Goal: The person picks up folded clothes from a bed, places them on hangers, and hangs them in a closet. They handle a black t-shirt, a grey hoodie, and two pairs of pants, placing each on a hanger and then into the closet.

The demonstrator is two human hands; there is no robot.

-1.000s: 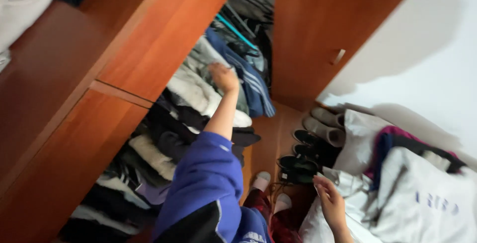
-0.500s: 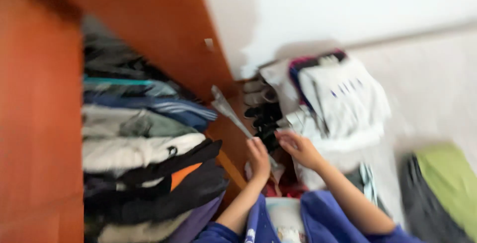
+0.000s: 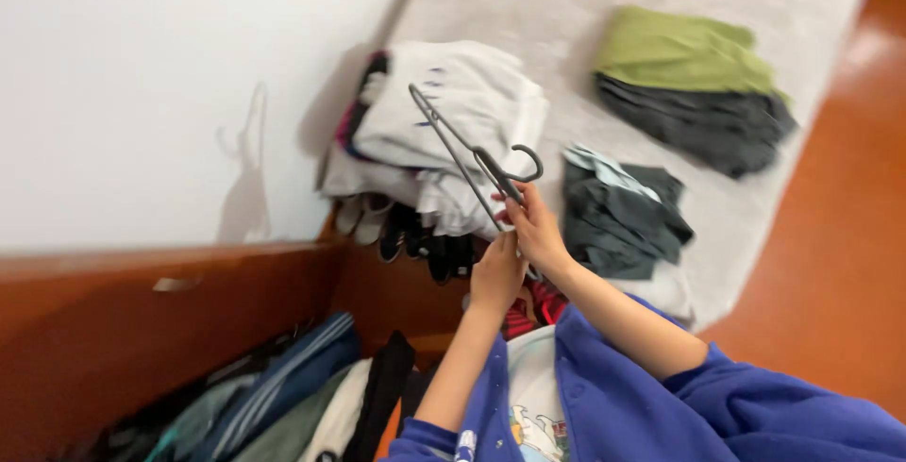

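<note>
Head view: both hands meet just right of centre. The right hand (image 3: 538, 228) is clenched around the neck of a dark grey clothes hanger (image 3: 469, 157), whose hook curls at 1 o'clock from the knuckles while its thin frame runs off toward 10 o'clock, held in the air over a white sweatshirt (image 3: 453, 103). The left hand (image 3: 496, 275) sits just below, at 7 o'clock from the right, its fingers closed on the hanger's lower end and touching the other hand.

The white sweatshirt tops a pile of folded clothes against the white wall (image 3: 142, 84). Dark shoes (image 3: 429, 247) line up at 6 o'clock from that pile. At 3 o'clock from the hands lies a crumpled dark grey garment (image 3: 623, 221) on a pale bed cover (image 3: 604, 9). At 1 o'clock, well apart, a green folded garment (image 3: 684, 47) rests on a charcoal one (image 3: 708, 127). At 8 o'clock, a wooden wardrobe door (image 3: 142, 330) stands open, with hanging clothes (image 3: 283, 401) packed beside it. Blue sleeves (image 3: 661, 405) cover both arms.
</note>
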